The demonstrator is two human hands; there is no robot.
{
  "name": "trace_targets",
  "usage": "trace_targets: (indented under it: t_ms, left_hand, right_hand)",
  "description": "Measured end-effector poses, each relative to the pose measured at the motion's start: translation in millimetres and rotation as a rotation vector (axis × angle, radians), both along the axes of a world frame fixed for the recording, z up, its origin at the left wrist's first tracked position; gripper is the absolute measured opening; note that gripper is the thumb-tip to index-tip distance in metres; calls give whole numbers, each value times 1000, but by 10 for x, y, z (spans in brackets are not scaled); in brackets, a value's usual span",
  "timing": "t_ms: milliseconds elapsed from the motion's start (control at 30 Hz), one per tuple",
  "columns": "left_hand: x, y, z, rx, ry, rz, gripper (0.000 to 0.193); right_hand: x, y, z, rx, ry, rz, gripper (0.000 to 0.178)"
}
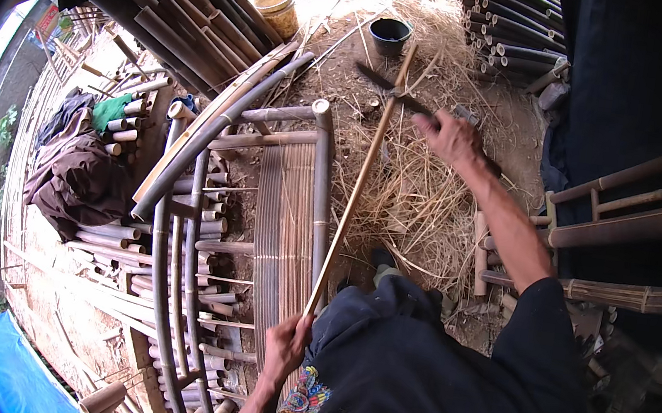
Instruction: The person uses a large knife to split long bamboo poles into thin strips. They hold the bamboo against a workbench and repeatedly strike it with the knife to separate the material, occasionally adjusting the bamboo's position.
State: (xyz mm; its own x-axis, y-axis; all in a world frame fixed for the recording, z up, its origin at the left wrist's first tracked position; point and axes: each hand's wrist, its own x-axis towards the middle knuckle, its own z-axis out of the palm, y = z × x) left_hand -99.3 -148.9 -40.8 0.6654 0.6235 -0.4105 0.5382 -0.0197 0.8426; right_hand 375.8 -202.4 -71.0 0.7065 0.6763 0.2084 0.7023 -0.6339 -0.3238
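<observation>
A long bamboo strip [357,185] slants away from me, its near end gripped in my left hand [287,339] beside my body. My right hand [450,141] is closed round the handle of a large dark-bladed knife [381,82]. The blade lies across the strip near its far end, touching or almost touching it; a pale curl of shaving shows there. Some blur softens the knife. Left of the strip stands a bamboo bench frame [320,197] with a slatted seat [286,201].
Shavings [416,193] cover the ground ahead. A black bucket [390,36] and a yellowish bucket [276,13] stand farther off. Bamboo poles [521,31] are stacked at the far right, and a bamboo frame [636,238] stands nearer. Brown cloth [84,174] lies over poles at left.
</observation>
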Motion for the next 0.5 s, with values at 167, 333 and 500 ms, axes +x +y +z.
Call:
trace_targets:
  t_ms: [167, 333, 500]
  left_hand:
    - [-516, -221, -146, 31, -57, 43, 28]
    - [-539, -158, -227, 22, -7, 92, 26]
    - [-615, -199, -224, 67, 7, 30, 28]
  right_hand:
    - [548, -166, 160, 14, 70, 42, 72]
    - [53, -81, 191, 89, -30, 504, 68]
    - [1092, -272, 244, 148, 328, -402, 78]
